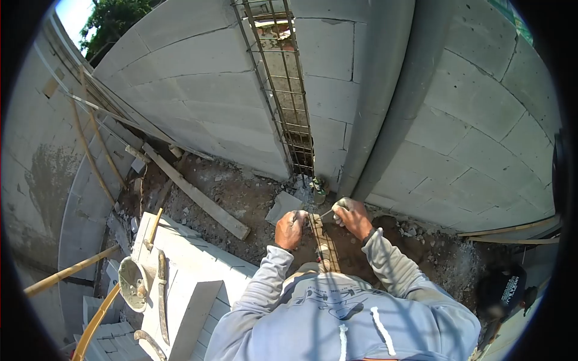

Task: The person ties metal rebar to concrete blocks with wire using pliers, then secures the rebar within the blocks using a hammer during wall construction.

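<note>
My left hand is closed in a fist beside the left edge of a narrow, ladder-like strip, which looks like a steel rebar cage running toward my chest. Whatever the left fingers hold is hidden. On the strip's other side, my right hand is closed around a thin piece of wire or rod that slants down toward the strip's far end. Just beyond my hands stands an upright rebar cage in a gap in the block wall.
Two grey pipes rise against the block wall. At left, white blocks carry a bucket and a curved-handled tool. A plank lies on rubble. Another person is at far right.
</note>
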Demonstrator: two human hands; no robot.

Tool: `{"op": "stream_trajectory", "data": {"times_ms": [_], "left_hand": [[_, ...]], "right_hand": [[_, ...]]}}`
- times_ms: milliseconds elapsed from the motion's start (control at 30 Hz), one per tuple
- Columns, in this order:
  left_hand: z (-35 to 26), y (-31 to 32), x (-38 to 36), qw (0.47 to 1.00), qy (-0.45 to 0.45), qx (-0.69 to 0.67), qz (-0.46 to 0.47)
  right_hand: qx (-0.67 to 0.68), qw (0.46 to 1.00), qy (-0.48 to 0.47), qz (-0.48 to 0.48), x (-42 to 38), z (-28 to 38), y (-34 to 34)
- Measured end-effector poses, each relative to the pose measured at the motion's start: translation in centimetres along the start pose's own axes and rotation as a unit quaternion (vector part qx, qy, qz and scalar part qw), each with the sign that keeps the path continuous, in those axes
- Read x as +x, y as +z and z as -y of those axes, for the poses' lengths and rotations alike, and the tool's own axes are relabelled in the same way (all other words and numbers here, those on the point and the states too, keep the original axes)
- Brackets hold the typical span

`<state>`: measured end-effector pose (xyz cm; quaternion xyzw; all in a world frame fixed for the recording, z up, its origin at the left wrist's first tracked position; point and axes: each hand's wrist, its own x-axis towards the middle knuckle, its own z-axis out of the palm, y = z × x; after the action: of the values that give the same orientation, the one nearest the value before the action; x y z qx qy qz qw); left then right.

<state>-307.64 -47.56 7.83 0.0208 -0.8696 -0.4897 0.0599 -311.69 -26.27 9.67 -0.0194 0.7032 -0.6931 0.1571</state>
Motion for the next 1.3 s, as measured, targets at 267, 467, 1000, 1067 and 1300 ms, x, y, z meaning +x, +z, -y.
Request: {"op": "stream_trajectory", "data": {"times_ms": [267,467,1000,1067,1300], "left_hand": [[-3.8,-15.6,13.8,0.965,-0.014,-0.088,-0.246],[-8.1,-25.0,19.3,0.929,0.026,-0.164,-0.331],[-22.9,-38.8,47.3,0.868,0.365,-0.001,-0.335],[-26.1,-39.6,50.7,0.864,0.392,0.002,-0.317],[-32.1,-40.2,56.2,0.865,0.451,-0.002,-0.221]], "right_hand": [[0.029,0.99,-0.094,-0.098,12.4,8.1,1.5],[0.044,0.974,-0.198,-0.099,20.8,16.0,4.4],[0.1,0.879,-0.394,-0.249,40.0,30.8,11.7],[0.071,0.858,-0.407,-0.306,39.9,31.7,12.1],[-0.096,0.814,-0.366,-0.441,40.4,32.1,12.9]]}}
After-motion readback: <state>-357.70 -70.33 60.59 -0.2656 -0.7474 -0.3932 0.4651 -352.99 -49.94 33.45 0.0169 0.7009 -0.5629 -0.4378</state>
